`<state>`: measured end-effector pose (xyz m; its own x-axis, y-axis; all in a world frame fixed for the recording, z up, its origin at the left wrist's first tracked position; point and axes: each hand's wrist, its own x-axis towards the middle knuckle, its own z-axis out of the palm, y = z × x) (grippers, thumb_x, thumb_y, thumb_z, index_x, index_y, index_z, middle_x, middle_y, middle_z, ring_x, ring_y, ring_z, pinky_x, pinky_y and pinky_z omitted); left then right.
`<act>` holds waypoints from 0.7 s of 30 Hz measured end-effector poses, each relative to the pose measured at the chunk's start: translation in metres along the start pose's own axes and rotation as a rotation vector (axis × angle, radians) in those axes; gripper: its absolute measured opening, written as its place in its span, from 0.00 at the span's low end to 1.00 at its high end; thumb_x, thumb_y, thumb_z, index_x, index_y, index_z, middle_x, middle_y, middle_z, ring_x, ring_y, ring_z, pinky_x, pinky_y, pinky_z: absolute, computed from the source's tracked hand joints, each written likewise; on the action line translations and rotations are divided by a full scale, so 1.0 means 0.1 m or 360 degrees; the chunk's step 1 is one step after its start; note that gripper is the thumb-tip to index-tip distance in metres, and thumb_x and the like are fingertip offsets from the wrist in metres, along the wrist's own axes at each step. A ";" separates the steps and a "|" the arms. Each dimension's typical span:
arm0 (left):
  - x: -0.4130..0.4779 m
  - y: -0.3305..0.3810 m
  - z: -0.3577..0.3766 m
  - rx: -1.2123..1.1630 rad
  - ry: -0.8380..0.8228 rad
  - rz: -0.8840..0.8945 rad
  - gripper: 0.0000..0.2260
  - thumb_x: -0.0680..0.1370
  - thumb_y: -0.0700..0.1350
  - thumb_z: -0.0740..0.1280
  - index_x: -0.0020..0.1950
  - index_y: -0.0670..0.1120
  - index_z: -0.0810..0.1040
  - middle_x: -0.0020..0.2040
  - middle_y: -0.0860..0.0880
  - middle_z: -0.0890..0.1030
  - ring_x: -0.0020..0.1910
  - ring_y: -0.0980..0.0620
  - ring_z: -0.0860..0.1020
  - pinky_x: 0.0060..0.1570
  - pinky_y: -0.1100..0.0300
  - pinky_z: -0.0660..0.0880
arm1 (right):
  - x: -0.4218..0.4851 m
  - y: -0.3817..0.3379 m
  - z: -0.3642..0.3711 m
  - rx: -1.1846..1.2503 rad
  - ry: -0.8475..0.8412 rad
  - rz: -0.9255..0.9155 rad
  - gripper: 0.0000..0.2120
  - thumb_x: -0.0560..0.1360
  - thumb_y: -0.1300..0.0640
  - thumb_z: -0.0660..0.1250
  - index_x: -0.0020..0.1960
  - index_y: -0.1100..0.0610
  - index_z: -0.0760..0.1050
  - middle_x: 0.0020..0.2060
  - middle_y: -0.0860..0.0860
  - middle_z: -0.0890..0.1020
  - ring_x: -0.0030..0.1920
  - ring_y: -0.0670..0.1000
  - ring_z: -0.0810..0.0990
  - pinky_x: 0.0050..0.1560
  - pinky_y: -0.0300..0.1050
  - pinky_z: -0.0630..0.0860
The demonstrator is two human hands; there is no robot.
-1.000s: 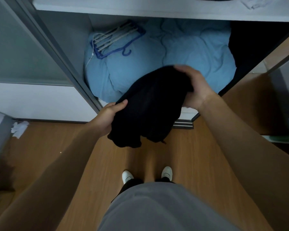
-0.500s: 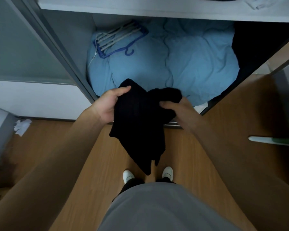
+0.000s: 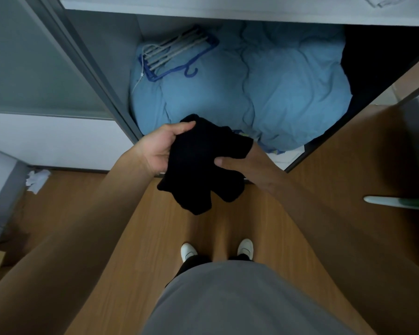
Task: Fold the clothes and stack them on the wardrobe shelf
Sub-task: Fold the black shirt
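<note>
A black garment (image 3: 203, 163) is held in mid-air between the 2 hands, in front of the open wardrobe and above the wooden floor (image 3: 136, 238). The left hand (image 3: 163, 147) is closed on the garment's upper left edge, with the thumb laid over the top of the fabric. The right hand (image 3: 237, 160) is gripping it from the opposite side, the thumb pressed on the front and the fingers hidden behind the cloth.

Compared with 1 second ago, the garment has been gathered: it was then draped wide under the raised right hand, then let hang long half a second ago, and it is now bunched into a shorter, thicker bundle with 2 lobes hanging below the hands. The right hand has been lowered and brought close to the left. A fold is judged to be under way but not finished (the edges are not aligned), so the piece is not yet ready for stacking.

Just beyond the hands, a light blue duvet (image 3: 264, 93) is packed into the lower compartment, with a bundle of clothes hangers (image 3: 177, 53) lying on it beyond the left hand. The white wardrobe shelf (image 3: 228, 8) is seen farther beyond and above both hands.

No brand, label or legible writing is visible anywhere on the garment or the wardrobe.
</note>
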<state>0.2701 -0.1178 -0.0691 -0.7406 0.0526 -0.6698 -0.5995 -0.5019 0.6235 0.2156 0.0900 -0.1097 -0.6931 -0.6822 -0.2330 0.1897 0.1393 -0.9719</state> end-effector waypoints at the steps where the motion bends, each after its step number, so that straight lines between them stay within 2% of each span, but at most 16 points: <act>1: 0.00 0.01 -0.03 -0.0010 0.0010 0.0031 0.17 0.81 0.50 0.63 0.54 0.39 0.85 0.56 0.40 0.84 0.52 0.45 0.84 0.48 0.54 0.82 | 0.00 -0.02 0.02 0.0009 0.0028 -0.0029 0.16 0.73 0.59 0.75 0.56 0.43 0.79 0.51 0.40 0.85 0.55 0.42 0.83 0.53 0.34 0.78; 2: 0.01 0.02 -0.06 -0.0017 0.0016 0.0064 0.18 0.81 0.51 0.63 0.51 0.40 0.87 0.55 0.40 0.85 0.51 0.45 0.85 0.46 0.54 0.83 | -0.01 -0.04 0.04 0.0026 0.0053 -0.0043 0.15 0.73 0.59 0.75 0.55 0.42 0.79 0.49 0.39 0.85 0.53 0.41 0.83 0.51 0.32 0.77; 4: 0.03 0.05 -0.13 -0.0055 -0.0003 0.0139 0.20 0.81 0.54 0.62 0.50 0.41 0.87 0.55 0.41 0.85 0.53 0.45 0.84 0.45 0.54 0.82 | -0.01 -0.07 0.07 0.0094 0.0096 -0.0048 0.13 0.74 0.57 0.74 0.54 0.43 0.79 0.49 0.40 0.86 0.52 0.41 0.83 0.50 0.33 0.78; 7: 0.05 0.03 -0.28 -0.0162 -0.0210 0.0270 0.27 0.79 0.62 0.62 0.61 0.41 0.83 0.63 0.40 0.81 0.63 0.42 0.79 0.55 0.52 0.80 | 0.00 -0.14 0.13 0.0308 0.0170 0.0061 0.11 0.75 0.56 0.73 0.57 0.50 0.81 0.52 0.48 0.86 0.55 0.48 0.84 0.55 0.44 0.81; 9: 0.07 -0.08 -0.40 -0.0244 -0.0403 0.0269 0.35 0.76 0.67 0.62 0.70 0.41 0.75 0.71 0.39 0.74 0.71 0.40 0.72 0.65 0.46 0.73 | 0.02 -0.20 0.15 0.0496 0.0270 0.0195 0.11 0.75 0.56 0.74 0.57 0.55 0.81 0.51 0.52 0.87 0.53 0.50 0.85 0.51 0.44 0.82; 11: 0.10 -0.30 -0.50 -0.0310 -0.0548 0.0240 0.39 0.74 0.70 0.62 0.74 0.43 0.71 0.75 0.41 0.70 0.74 0.42 0.68 0.71 0.45 0.66 | 0.03 -0.28 0.15 0.0623 0.0407 0.0369 0.15 0.73 0.55 0.76 0.57 0.59 0.81 0.49 0.54 0.87 0.50 0.51 0.86 0.47 0.45 0.83; 13: 0.10 -0.53 -0.55 -0.0180 -0.0534 0.0190 0.35 0.71 0.69 0.66 0.71 0.47 0.75 0.70 0.45 0.76 0.70 0.47 0.74 0.65 0.52 0.73 | 0.04 -0.33 0.12 0.0698 0.0504 0.0529 0.19 0.72 0.54 0.77 0.59 0.61 0.80 0.51 0.56 0.86 0.49 0.53 0.86 0.47 0.48 0.84; 15: 0.10 -0.65 -0.48 0.0064 -0.0404 0.0204 0.26 0.70 0.62 0.75 0.63 0.51 0.82 0.60 0.50 0.84 0.60 0.52 0.81 0.53 0.61 0.78 | 0.03 -0.36 0.07 0.0754 0.0531 0.0683 0.21 0.72 0.55 0.77 0.61 0.62 0.79 0.52 0.57 0.85 0.48 0.54 0.86 0.46 0.51 0.84; 16: 0.11 -0.66 -0.42 0.0156 -0.0283 0.0252 0.22 0.70 0.57 0.77 0.60 0.50 0.83 0.57 0.49 0.85 0.57 0.51 0.82 0.50 0.62 0.79 | 0.03 -0.37 0.03 0.0789 0.0513 0.0760 0.19 0.72 0.56 0.76 0.60 0.62 0.79 0.51 0.57 0.86 0.48 0.55 0.86 0.45 0.51 0.84; 19: 0.12 -0.56 -0.24 0.0123 -0.0005 0.0388 0.16 0.76 0.47 0.73 0.62 0.45 0.81 0.60 0.44 0.83 0.59 0.45 0.82 0.51 0.61 0.79 | 0.01 -0.38 -0.13 0.1051 0.0453 0.0776 0.11 0.76 0.56 0.71 0.55 0.62 0.81 0.47 0.57 0.86 0.45 0.55 0.87 0.44 0.50 0.83; 21: 0.08 -0.48 -0.16 -0.0041 0.0004 0.0398 0.15 0.78 0.47 0.69 0.64 0.45 0.80 0.61 0.45 0.83 0.59 0.47 0.82 0.51 0.60 0.80 | -0.02 -0.32 -0.28 0.1257 0.0470 0.0585 0.14 0.78 0.51 0.68 0.57 0.60 0.81 0.50 0.55 0.86 0.50 0.54 0.86 0.52 0.48 0.82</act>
<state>0.2973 -0.1069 -0.1108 -0.8641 -0.0783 -0.4971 -0.3897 -0.5210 0.7594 0.1913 0.1069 -0.0792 -0.6240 -0.4656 -0.6276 0.7779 -0.2938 -0.5555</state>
